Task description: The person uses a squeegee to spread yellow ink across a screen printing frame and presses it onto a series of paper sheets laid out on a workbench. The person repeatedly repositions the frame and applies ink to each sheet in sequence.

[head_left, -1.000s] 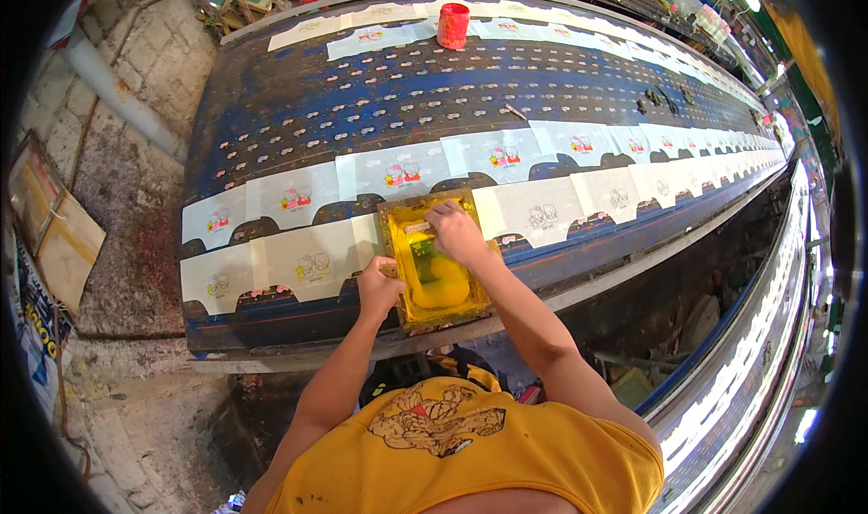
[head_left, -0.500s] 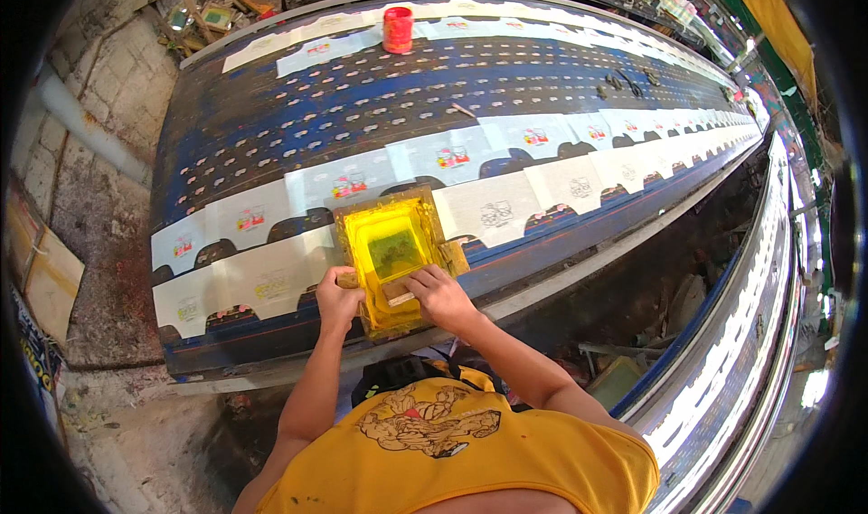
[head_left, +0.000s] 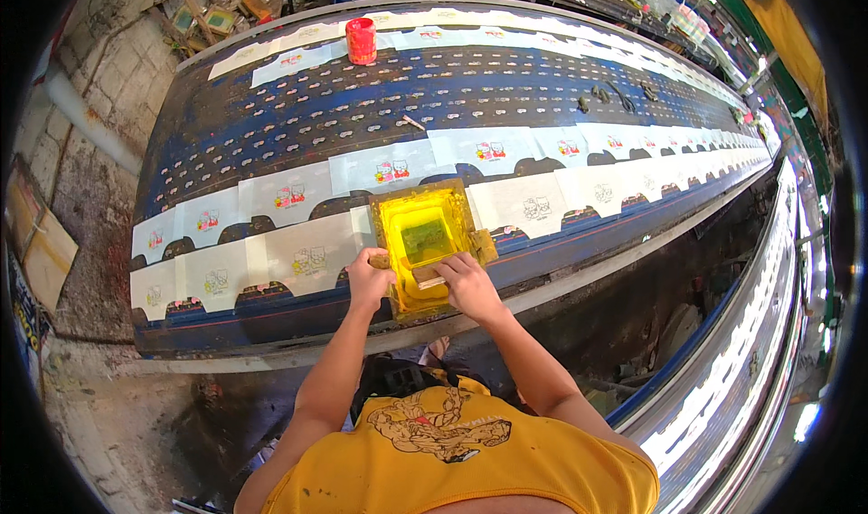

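A small screen-printing frame (head_left: 464, 234) with yellow inner walls and a dark mesh window lies over the near row of pale cloth pieces. At its left edge, my left hand (head_left: 369, 283) is closed around a wooden handle. My right hand (head_left: 470, 286) grips a squeegee (head_left: 429, 275) with a flat wooden top, held inside the frame's near end. The squeegee's lower edge is hidden. Left of the frame, a cream cloth piece (head_left: 280, 243) bears a dark outline print of two figures. Another cream piece (head_left: 520, 193) with an outline print lies to the right.
The long dark-blue printing table (head_left: 298, 125) carries another row of light-blue pieces (head_left: 366, 160) with coloured prints. A red ink-smeared container (head_left: 361, 42) stands toward the far side. Dark crumpled scraps (head_left: 615, 95) and a thin stick (head_left: 413, 122) lie mid-table. Another long table (head_left: 714, 405) stands at right.
Both hands and the frame have shifted right along the near row by one cloth piece. The piece formerly under the frame now shows its outline print. The view has moved right too.
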`<state>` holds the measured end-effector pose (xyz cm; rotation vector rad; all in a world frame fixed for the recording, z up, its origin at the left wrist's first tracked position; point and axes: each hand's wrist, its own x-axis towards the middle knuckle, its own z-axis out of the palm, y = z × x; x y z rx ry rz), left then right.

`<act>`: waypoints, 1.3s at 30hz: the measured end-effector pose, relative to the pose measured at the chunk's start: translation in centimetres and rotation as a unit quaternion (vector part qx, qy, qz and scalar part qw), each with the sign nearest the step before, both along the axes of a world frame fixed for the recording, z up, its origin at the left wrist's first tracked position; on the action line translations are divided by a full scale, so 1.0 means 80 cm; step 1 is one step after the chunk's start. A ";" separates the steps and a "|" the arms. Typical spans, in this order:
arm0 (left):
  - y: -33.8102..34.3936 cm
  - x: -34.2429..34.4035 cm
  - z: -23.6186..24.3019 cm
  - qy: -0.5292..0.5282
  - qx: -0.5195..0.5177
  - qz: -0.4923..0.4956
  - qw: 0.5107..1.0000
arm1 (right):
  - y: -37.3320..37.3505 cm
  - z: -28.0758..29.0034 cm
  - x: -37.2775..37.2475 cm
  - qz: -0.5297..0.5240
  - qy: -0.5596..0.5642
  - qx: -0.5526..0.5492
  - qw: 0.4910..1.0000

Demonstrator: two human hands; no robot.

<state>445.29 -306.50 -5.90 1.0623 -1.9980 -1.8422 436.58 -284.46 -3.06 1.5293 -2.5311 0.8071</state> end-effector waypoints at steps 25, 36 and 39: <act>0.016 -0.021 -0.004 -0.049 0.031 -0.013 0.998 | 0.032 -0.002 -0.023 0.027 -0.037 -0.020 0.999; 0.011 -0.019 -0.011 -0.071 0.047 -0.023 0.996 | -0.022 -0.030 -0.071 0.019 0.025 -0.032 0.999; 0.011 -0.017 -0.015 -0.050 0.011 -0.033 0.998 | -0.063 -0.016 -0.124 0.011 -0.008 0.005 1.000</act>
